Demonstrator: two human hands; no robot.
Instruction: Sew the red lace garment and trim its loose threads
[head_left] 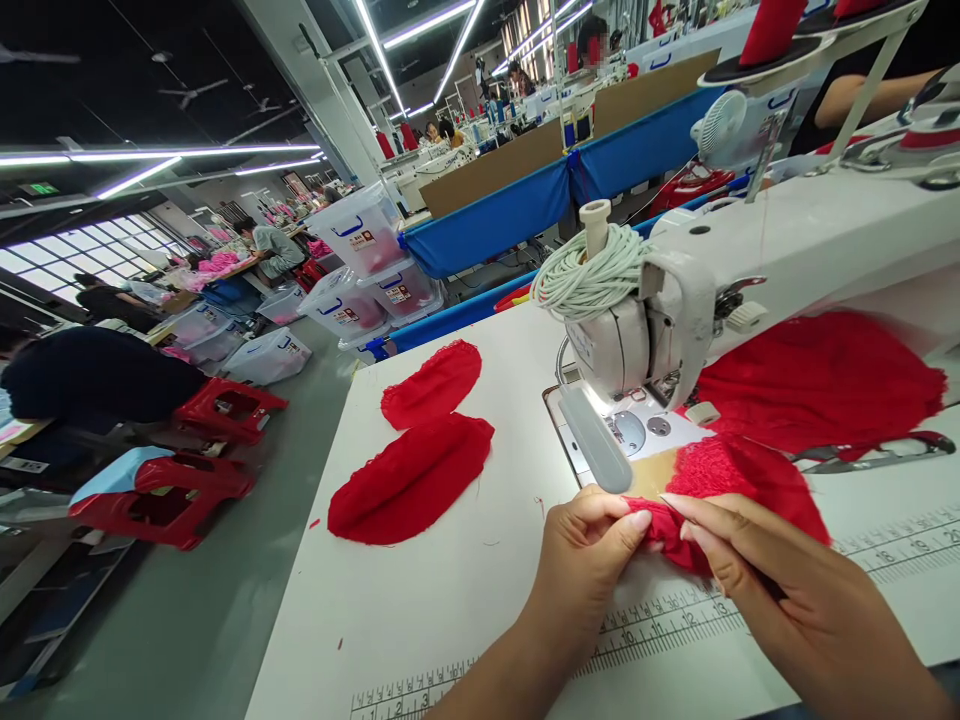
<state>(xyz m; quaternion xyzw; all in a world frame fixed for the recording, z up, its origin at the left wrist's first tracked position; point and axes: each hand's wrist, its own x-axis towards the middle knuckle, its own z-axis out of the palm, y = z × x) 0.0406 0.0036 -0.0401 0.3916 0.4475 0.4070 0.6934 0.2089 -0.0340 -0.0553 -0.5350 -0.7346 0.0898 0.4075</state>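
Just in front of the sewing machine's needle plate (630, 432), my left hand (581, 565) pinches the edge of a red fabric piece (780, 480) between thumb and forefinger. My right hand (780, 575) is closed on the same piece, fingertips close to the left ones. A dark sliver shows inside the right palm; I cannot tell whether it is a tool or shadow. Part of the fabric has a fuzzy, looped face, and some lies bunched under my fingers. The white sewing machine head (622, 340) stands just beyond.
Two red oval fabric pieces (412, 480) lie on the white table (450, 600) at left. More red fabric (817, 385) and metal scissors (877, 455) lie under the machine arm. A printed ruler (652, 635) crosses the front. Red stools (169, 490) and plastic bins (360, 235) stand beyond.
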